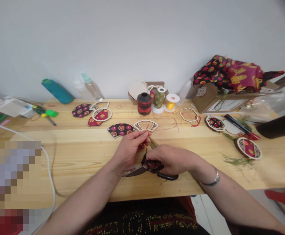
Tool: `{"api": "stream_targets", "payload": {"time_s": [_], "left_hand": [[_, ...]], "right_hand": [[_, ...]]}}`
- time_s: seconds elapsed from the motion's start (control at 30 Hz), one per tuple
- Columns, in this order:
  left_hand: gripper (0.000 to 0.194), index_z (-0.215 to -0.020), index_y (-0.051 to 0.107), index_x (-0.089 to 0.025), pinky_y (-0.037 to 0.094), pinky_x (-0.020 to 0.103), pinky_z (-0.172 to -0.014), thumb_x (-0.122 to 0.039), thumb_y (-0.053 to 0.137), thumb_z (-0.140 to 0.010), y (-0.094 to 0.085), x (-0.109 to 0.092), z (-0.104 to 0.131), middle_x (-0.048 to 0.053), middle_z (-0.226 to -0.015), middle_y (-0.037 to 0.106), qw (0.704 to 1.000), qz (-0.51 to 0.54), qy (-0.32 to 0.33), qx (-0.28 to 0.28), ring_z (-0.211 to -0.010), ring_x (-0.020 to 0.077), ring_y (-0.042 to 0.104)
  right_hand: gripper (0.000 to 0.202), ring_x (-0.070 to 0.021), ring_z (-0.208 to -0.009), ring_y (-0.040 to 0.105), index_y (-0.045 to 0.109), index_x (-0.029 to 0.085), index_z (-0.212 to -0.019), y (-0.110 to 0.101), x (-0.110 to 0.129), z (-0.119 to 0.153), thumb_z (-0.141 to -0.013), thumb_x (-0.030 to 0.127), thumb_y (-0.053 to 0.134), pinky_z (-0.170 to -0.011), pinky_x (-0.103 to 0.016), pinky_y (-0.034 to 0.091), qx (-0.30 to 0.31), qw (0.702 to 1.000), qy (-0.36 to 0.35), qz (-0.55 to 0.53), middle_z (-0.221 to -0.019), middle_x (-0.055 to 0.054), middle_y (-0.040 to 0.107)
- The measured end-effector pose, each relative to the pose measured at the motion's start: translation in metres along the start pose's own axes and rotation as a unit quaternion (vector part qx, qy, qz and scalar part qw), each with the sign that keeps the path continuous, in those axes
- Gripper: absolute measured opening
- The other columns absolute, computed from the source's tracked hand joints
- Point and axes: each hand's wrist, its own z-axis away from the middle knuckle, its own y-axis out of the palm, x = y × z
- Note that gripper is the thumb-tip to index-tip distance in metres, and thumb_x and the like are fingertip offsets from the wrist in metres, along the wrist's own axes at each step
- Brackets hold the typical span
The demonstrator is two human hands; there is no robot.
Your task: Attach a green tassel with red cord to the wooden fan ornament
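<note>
My left hand (132, 145) is closed, its thumb and fingertips pinching a thin reddish cord. An olive-green tassel (153, 142) stretches from those fingertips toward my right hand (167, 158). The right hand is closed round black-handled scissors (140, 170), whose dark blades point left, below the left hand. One black handle loop hangs under the right palm. Just beyond the left fingertips lies a fan-shaped wooden frame (146, 125) with cut-out lattice. A dark patterned fabric fan piece (121, 129) rests beside it. Where the tassel meets the right fingers is hidden.
Spools of red-black thread (144, 106), green thread (159, 98) and yellow thread (171, 101) stand at the back. A cardboard box (209, 99) with patterned fabric (230, 73) is at right, near a round ornament (248, 148). A white cable (48, 163) crosses the left side.
</note>
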Motion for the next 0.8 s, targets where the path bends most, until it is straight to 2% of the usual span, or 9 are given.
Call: {"api": "stream_targets", "payload": {"time_s": [0.13,0.33,0.5,0.7,0.8], "left_hand": [[0.014,-0.083,0.071,-0.012,0.042,0.016,-0.056,-0.022,0.073,-0.073,0.0034,-0.0030,0.0024,0.000,-0.066,0.060,1.000,0.007,-0.013,-0.010,-0.059,0.0056,0.054],[0.013,-0.079,0.068,-0.011,0.043,0.017,-0.052,-0.022,0.072,-0.073,0.0065,-0.0055,0.0042,0.000,-0.063,0.060,0.999,0.017,-0.027,0.014,-0.055,0.0071,0.055],[0.013,-0.074,0.067,-0.010,0.033,0.014,-0.044,-0.021,0.074,-0.071,0.0077,-0.0057,0.0043,-0.001,-0.056,0.057,0.999,0.023,-0.035,0.030,-0.049,0.0048,0.049],[0.015,-0.073,0.068,-0.008,0.018,0.013,-0.039,-0.018,0.076,-0.066,0.0079,-0.0073,0.0037,-0.002,-0.056,0.055,0.997,0.039,-0.044,0.043,-0.041,-0.0006,0.034],[0.016,-0.074,0.069,-0.008,0.014,0.015,-0.037,-0.020,0.077,-0.065,0.0063,-0.0075,0.0010,-0.002,-0.055,0.055,0.999,0.027,-0.038,0.026,-0.038,-0.0011,0.028]], "right_hand": [[0.014,-0.0064,-0.056,0.034,0.044,0.017,-0.070,0.0012,-0.0007,-0.0007,-0.075,0.012,0.055,-0.052,-0.021,0.024,0.004,1.000,-0.005,-0.001,-0.063,0.005,0.045],[0.014,-0.0067,-0.056,0.034,0.043,0.017,-0.069,0.0025,0.0002,-0.0019,-0.075,0.010,0.054,-0.052,-0.021,0.025,0.024,0.999,-0.019,-0.008,-0.062,0.005,0.044],[0.016,-0.0067,-0.055,0.031,0.042,0.017,-0.068,0.0036,0.0009,-0.0021,-0.075,0.010,0.055,-0.051,-0.022,0.023,0.033,0.999,-0.023,-0.005,-0.061,0.006,0.042],[0.015,-0.0061,-0.055,0.032,0.046,0.016,-0.068,0.0028,0.0001,-0.0020,-0.075,0.009,0.057,-0.051,-0.021,0.024,0.032,0.998,-0.034,-0.040,-0.061,0.006,0.042],[0.016,-0.0064,-0.056,0.034,0.052,0.015,-0.072,-0.0026,-0.0017,0.0015,-0.077,0.020,0.066,-0.052,-0.021,0.027,0.001,0.996,-0.011,-0.085,-0.062,0.006,0.045]]}}
